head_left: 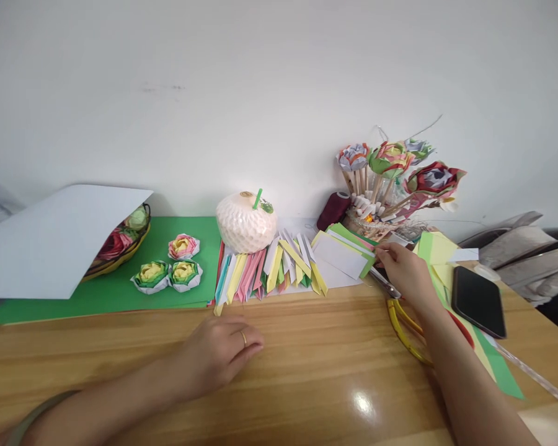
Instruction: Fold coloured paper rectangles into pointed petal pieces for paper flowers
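My left hand (pixel 227 348) rests on the wooden table, its fingers curled together with nothing visible in them. At the right, my right hand (pixel 402 269) pinches the edge of the colored paper pieces (pixel 341 254), a fanned stack of white, yellow and green. Which sheets the fingertips hold is partly hidden. Just below that hand lie yellow-handled scissors (pixel 393 294), partly covered by my forearm. Folded paper strips (pixel 270 269) in several colors lie in a row left of the stack.
Three folded paper flowers (pixel 183 246) lie on green paper (pixel 158 300). A white sheet (pixel 51 241) partly covers a basket (pixel 116 267). Behind stand a white round ornament (pixel 246 223), a dark thread spool (pixel 333 210) and a paper-flower arrangement (pixel 390 160). A phone (pixel 478 300) lies right.
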The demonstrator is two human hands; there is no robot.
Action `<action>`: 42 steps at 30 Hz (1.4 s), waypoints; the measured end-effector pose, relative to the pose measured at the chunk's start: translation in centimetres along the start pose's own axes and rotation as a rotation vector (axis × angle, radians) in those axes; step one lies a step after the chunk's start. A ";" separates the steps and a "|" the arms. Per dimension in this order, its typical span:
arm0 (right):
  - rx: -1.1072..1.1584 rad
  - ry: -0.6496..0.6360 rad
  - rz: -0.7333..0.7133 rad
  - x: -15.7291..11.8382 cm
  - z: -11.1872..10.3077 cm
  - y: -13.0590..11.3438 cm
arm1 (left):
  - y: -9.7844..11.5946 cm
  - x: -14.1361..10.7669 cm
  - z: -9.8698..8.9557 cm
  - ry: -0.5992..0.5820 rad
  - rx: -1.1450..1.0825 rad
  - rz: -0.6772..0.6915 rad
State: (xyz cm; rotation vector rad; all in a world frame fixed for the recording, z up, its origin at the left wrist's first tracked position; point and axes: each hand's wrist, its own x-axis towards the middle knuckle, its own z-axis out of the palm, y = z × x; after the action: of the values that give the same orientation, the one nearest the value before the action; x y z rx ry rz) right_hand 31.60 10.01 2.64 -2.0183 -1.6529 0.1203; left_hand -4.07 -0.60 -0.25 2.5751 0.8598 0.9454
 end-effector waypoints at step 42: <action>0.128 -0.051 -0.114 -1.0 1.0 -2.6 | -0.2 -0.2 0.1 -0.025 0.021 0.006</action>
State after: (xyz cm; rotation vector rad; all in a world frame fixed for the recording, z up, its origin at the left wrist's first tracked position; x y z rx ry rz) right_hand 28.66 9.67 2.73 -1.8364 -1.7415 0.2328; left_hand -4.19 -0.57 -0.52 2.6032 0.8603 0.9087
